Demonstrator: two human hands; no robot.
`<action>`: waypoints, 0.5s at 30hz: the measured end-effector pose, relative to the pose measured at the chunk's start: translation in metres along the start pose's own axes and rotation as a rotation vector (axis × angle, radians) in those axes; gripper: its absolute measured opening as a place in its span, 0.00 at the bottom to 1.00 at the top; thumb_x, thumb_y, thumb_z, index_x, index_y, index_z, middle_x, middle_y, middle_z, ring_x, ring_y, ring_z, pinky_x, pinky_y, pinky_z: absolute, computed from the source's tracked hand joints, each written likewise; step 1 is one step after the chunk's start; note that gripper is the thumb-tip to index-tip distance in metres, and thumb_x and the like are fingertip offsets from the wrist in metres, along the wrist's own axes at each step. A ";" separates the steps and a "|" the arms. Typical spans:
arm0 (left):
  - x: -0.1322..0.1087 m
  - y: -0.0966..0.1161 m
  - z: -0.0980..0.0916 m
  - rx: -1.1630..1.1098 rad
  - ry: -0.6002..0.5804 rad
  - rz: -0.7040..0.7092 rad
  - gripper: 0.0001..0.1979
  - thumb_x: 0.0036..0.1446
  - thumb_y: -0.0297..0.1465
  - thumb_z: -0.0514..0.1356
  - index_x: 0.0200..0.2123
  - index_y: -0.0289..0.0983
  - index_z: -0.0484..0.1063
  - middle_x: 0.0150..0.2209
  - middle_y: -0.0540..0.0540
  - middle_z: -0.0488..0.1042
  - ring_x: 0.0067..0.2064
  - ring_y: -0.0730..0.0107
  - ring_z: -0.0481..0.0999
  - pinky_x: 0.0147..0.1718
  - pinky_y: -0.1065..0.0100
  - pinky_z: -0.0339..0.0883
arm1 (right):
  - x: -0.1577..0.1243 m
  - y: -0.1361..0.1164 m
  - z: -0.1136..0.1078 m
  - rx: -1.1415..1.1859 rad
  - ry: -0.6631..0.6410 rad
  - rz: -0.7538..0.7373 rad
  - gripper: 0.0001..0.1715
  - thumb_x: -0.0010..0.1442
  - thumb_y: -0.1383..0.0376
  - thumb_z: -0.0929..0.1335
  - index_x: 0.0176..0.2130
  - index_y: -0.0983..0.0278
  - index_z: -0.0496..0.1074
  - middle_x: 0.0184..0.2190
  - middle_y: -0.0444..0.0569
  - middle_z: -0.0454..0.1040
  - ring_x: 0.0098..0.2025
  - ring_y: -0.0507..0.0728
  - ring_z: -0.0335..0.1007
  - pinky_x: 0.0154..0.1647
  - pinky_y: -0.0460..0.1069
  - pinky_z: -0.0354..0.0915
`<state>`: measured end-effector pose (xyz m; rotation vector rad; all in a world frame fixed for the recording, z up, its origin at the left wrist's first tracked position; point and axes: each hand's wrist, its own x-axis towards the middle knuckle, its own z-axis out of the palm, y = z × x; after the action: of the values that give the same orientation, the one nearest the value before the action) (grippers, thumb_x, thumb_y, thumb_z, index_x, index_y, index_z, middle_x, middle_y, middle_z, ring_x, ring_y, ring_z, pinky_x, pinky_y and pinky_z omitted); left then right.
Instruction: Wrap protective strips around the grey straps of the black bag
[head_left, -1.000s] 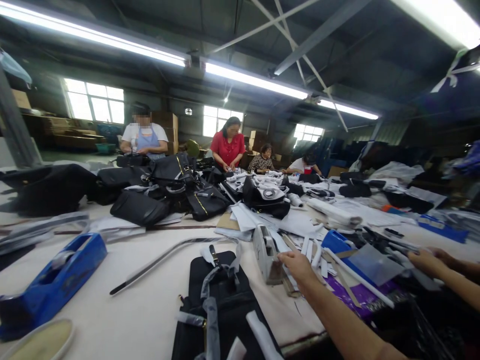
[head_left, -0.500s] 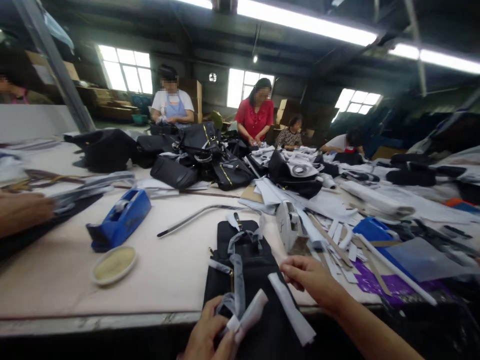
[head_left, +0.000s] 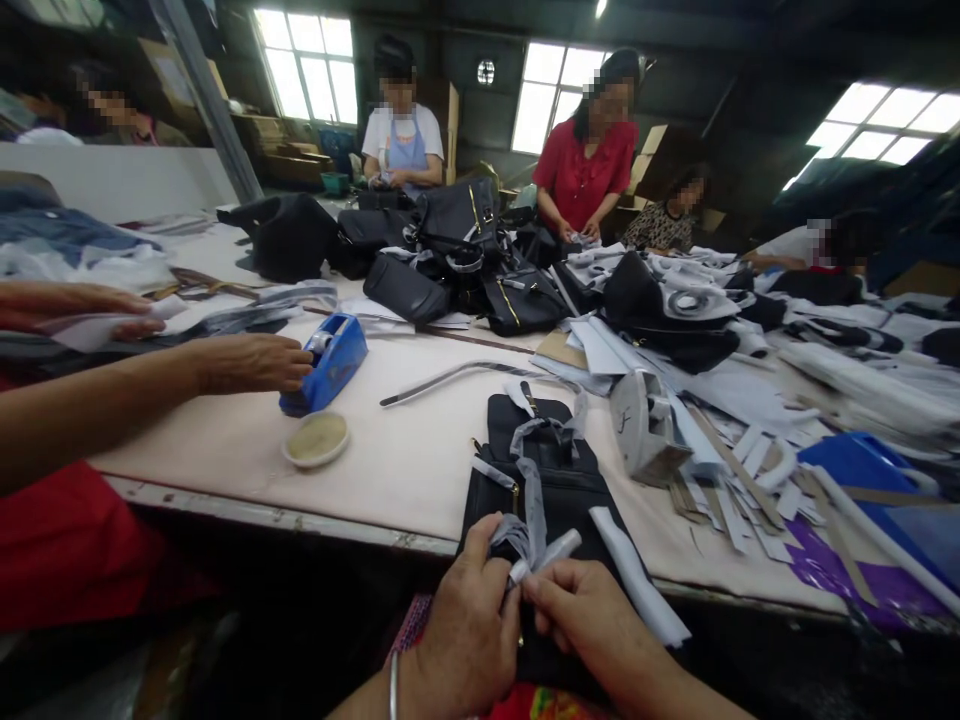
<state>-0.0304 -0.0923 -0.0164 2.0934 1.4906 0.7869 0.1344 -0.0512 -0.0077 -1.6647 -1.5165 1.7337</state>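
A black bag (head_left: pixel 551 500) lies partly on the near edge of the table, with straps wrapped in clear film and pale paper over its front. My left hand (head_left: pixel 469 620) is closed on a wrapped strap (head_left: pixel 534 510) low on the bag. Close beside it, my right hand (head_left: pixel 592 620) pinches at the same spot, its fingertips against a small white piece. Exactly what lies between the right fingers is hidden. Along the bag's right side hangs a white-wrapped strap (head_left: pixel 637 580). A metal bangle (head_left: pixel 394 685) circles my left wrist.
A blue tape dispenser (head_left: pixel 337 350) and a round dish (head_left: pixel 319 440) stand left, near a co-worker's reaching hand (head_left: pixel 251 362). Right of the bag are a grey tape dispenser (head_left: pixel 645 430) and paper strips (head_left: pixel 742 490). Piled black bags (head_left: pixel 457 230) and other people are beyond.
My right hand has moved down and left to meet my left hand at the wrapped strap. A co-worker's arm now reaches to the blue dispenser. My view has shifted left and down.
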 end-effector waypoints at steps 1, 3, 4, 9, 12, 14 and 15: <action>0.000 -0.001 0.000 0.025 0.002 0.020 0.11 0.60 0.23 0.49 0.37 0.29 0.71 0.58 0.20 0.63 0.66 0.42 0.59 0.61 0.47 0.65 | 0.000 -0.001 0.001 -0.010 0.009 0.005 0.24 0.58 0.51 0.66 0.20 0.65 0.68 0.13 0.39 0.62 0.16 0.47 0.51 0.18 0.45 0.45; 0.000 -0.002 0.001 0.066 0.019 0.052 0.10 0.60 0.23 0.49 0.37 0.29 0.71 0.57 0.20 0.65 0.66 0.41 0.59 0.60 0.47 0.66 | 0.000 -0.001 0.002 -0.029 0.026 0.023 0.24 0.58 0.50 0.66 0.21 0.65 0.68 0.14 0.40 0.63 0.15 0.47 0.52 0.18 0.45 0.46; 0.000 -0.002 0.002 0.082 0.031 0.064 0.10 0.59 0.23 0.50 0.37 0.29 0.71 0.57 0.20 0.65 0.66 0.40 0.60 0.60 0.47 0.67 | 0.000 -0.001 0.003 -0.029 0.032 0.039 0.24 0.57 0.50 0.66 0.21 0.65 0.68 0.14 0.40 0.63 0.15 0.47 0.53 0.18 0.45 0.46; 0.000 -0.006 0.007 0.159 0.074 0.110 0.11 0.57 0.23 0.51 0.37 0.28 0.72 0.56 0.20 0.66 0.63 0.39 0.65 0.57 0.48 0.71 | 0.003 0.002 0.007 0.060 0.020 0.144 0.24 0.56 0.47 0.67 0.25 0.65 0.68 0.16 0.41 0.67 0.14 0.46 0.56 0.14 0.43 0.45; -0.001 -0.009 0.010 0.188 0.091 0.158 0.11 0.55 0.21 0.52 0.38 0.28 0.72 0.51 0.23 0.71 0.65 0.38 0.61 0.59 0.48 0.68 | 0.003 0.006 0.007 0.140 -0.011 0.151 0.24 0.54 0.47 0.69 0.25 0.65 0.68 0.17 0.40 0.67 0.14 0.45 0.55 0.13 0.42 0.46; -0.002 -0.011 0.011 0.198 0.105 0.169 0.11 0.54 0.21 0.52 0.39 0.27 0.71 0.51 0.24 0.71 0.65 0.38 0.59 0.60 0.48 0.67 | 0.003 0.010 0.007 0.182 -0.034 0.148 0.24 0.54 0.47 0.70 0.24 0.64 0.67 0.14 0.39 0.64 0.12 0.45 0.52 0.13 0.42 0.47; -0.003 -0.012 0.012 0.199 0.109 0.173 0.12 0.54 0.21 0.52 0.40 0.26 0.71 0.53 0.23 0.69 0.66 0.37 0.59 0.60 0.48 0.67 | 0.003 0.013 0.007 0.199 -0.043 0.147 0.24 0.54 0.48 0.70 0.23 0.64 0.67 0.13 0.38 0.63 0.12 0.45 0.51 0.12 0.42 0.47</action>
<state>-0.0308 -0.0916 -0.0336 2.3870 1.5132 0.8586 0.1332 -0.0568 -0.0211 -1.6821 -1.2198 1.9372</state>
